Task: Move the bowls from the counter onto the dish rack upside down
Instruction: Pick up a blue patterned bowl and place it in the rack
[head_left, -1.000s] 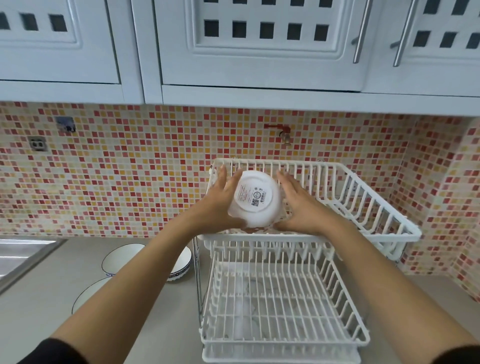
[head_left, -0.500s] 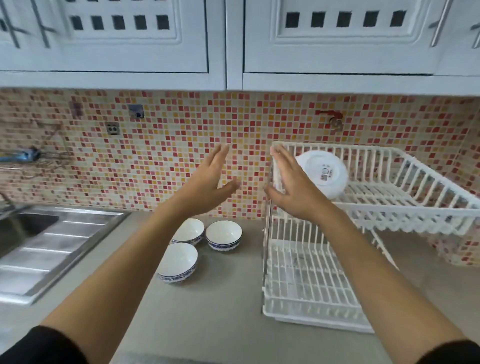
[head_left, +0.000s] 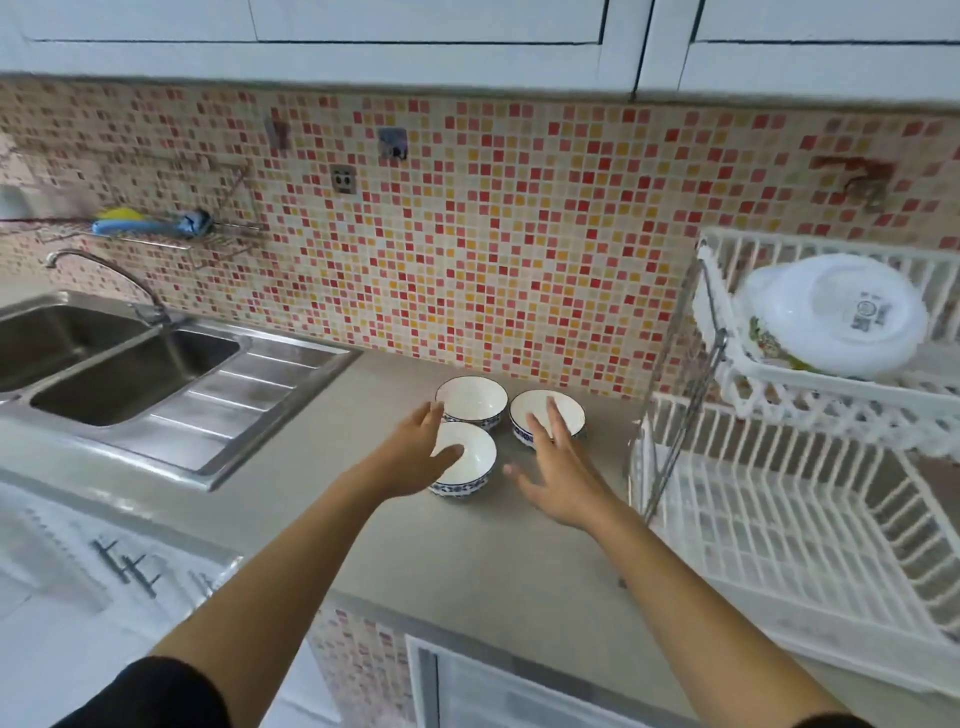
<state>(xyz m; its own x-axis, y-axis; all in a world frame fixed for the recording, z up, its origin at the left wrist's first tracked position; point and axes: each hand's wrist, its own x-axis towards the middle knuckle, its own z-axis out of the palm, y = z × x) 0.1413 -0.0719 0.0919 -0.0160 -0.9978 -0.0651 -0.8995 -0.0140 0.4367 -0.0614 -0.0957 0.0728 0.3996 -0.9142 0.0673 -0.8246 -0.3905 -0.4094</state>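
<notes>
Three white bowls with blue patterned bands stand upright on the grey counter: a near bowl (head_left: 470, 462), a far left bowl (head_left: 475, 397) and a far right bowl (head_left: 540, 408). My left hand (head_left: 415, 454) hovers open over the near bowl's left rim, thumb across it. My right hand (head_left: 558, 465) is open, fingers spread over the far right bowl. A larger white bowl (head_left: 836, 314) lies upside down on the top tier of the white dish rack (head_left: 789, 382) at the right.
A steel double sink (head_left: 124, 371) with a tap sits at the left. The rack's lower tier (head_left: 769, 525) holds nothing I can see. Mosaic tiles back the counter (head_left: 467, 561), with white cupboards above and the counter's front edge below.
Both hands let go of the large bowl on the rack's top tier, swung left and dropped down over the three bowls on the counter. My view turned left and downward.
</notes>
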